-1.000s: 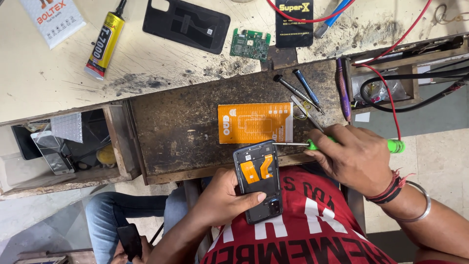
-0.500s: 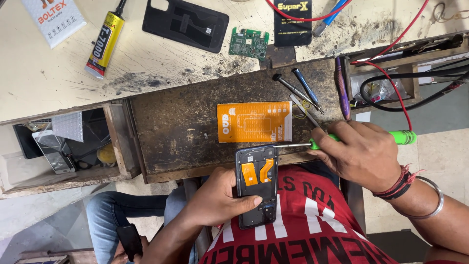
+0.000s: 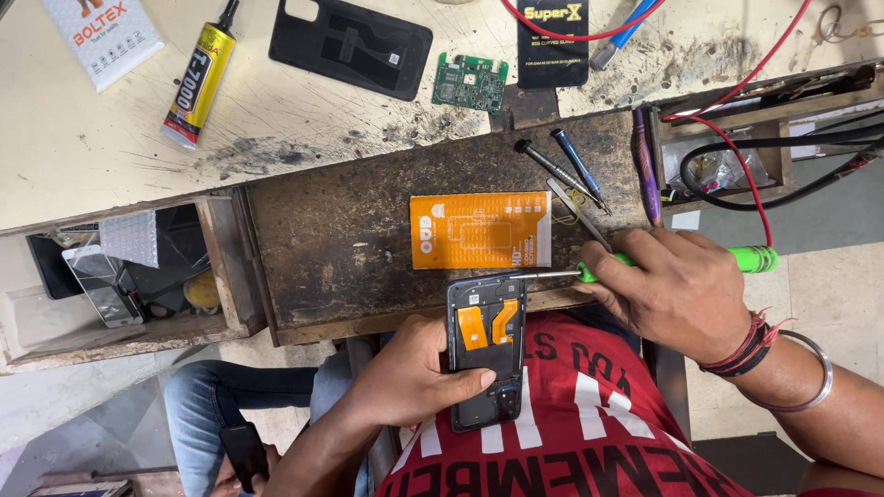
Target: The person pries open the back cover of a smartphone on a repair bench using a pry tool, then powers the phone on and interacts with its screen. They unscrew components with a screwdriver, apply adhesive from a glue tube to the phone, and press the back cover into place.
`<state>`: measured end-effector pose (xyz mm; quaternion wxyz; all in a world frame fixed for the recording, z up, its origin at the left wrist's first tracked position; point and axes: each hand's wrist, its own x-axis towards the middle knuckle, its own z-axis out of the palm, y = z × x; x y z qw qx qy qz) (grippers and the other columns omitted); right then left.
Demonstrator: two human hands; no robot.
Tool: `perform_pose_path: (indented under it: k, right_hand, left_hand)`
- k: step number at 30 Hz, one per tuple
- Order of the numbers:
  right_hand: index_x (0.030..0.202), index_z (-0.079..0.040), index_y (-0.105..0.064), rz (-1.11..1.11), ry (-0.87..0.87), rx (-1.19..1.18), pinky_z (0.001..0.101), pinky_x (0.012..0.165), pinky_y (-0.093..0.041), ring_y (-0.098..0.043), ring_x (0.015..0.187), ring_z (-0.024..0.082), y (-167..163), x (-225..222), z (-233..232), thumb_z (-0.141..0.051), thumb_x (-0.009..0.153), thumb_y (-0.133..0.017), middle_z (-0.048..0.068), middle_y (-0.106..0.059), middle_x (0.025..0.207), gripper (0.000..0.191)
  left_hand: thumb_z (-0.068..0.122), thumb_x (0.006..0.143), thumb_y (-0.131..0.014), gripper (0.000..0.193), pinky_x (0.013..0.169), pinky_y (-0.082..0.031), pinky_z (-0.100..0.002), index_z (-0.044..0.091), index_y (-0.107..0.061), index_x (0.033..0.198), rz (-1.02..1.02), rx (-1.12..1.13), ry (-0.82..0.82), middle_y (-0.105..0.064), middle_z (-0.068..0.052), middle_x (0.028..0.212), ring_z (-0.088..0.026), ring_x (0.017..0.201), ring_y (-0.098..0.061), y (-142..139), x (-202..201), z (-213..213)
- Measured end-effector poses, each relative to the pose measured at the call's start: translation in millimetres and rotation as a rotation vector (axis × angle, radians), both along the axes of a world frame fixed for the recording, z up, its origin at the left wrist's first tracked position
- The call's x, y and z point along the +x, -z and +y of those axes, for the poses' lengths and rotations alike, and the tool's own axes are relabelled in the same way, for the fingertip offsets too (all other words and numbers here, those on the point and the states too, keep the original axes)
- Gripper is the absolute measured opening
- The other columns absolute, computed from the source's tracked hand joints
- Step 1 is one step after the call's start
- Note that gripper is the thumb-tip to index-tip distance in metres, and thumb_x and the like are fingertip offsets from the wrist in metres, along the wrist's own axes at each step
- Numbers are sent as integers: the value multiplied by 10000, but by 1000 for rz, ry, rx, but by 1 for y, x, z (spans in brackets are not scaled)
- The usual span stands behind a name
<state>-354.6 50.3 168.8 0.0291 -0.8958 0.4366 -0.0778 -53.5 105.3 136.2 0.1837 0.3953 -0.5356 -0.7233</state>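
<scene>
My left hand (image 3: 414,377) grips an opened black phone (image 3: 485,345) with orange flex cables, held upright over my red shirt at the bench's front edge. My right hand (image 3: 677,290) is closed around a green-handled screwdriver (image 3: 750,260); its metal shaft lies level and its tip meets the phone's top right corner. An orange phone battery (image 3: 479,230) lies flat on the dark wooden pull-out board (image 3: 341,248) just beyond the phone.
Two small screwdrivers (image 3: 571,170), tweezers and a purple tool (image 3: 645,166) lie right of the battery. Farther back are a black back cover (image 3: 350,46), a green circuit board (image 3: 470,83), a yellow glue tube (image 3: 198,83), red wires (image 3: 746,175). An open drawer (image 3: 120,276) at left holds phones.
The phone has moved right and down a little in my left hand. My right hand slid the screwdriver rightward, keeping its tip at the phone's top edge.
</scene>
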Motion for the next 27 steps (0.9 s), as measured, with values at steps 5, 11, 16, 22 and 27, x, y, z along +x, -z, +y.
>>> perform_pose_path:
  k: [5,11,16,22,27]
  right_hand:
    - [1058,-186,-709,4,2,4,370,535,-480,-637,656,215,1,0,0,-442,826,-760,25,-642,843,350]
    - [1074,-182,-710,-4,2,4,369,536,-480,-636,657,218,1,0,0,-441,826,-757,24,-636,837,361]
    - [1078,-179,-710,-11,-4,11,368,534,-480,-637,657,218,1,2,1,-440,830,-755,27,-631,832,363]
    - [1081,-172,-710,-21,-8,5,371,532,-480,-636,653,219,1,3,0,-440,835,-754,22,-631,820,366]
    - [1086,-167,-703,-36,-5,11,369,533,-481,-633,648,217,2,4,0,-440,842,-752,22,-631,822,370]
  left_hand:
    - [222,894,-742,266,742,-621,-316,30,-696,1071,-8,12,8,-753,-52,889,-131,810,-742,1,0,0]
    - [227,897,-743,288,756,-620,-317,21,-690,1090,0,30,2,-758,-56,905,-135,827,-745,2,-1,2]
    - [231,900,-740,293,750,-621,-319,15,-693,1090,9,17,1,-757,-65,901,-140,821,-744,3,-1,2]
    - [236,899,-740,290,734,-622,-320,14,-689,1079,-4,6,3,-757,-66,890,-142,807,-750,3,-1,3]
    - [235,888,-739,296,731,-625,-316,17,-685,1080,-29,5,12,-761,-64,884,-139,803,-757,4,-2,3]
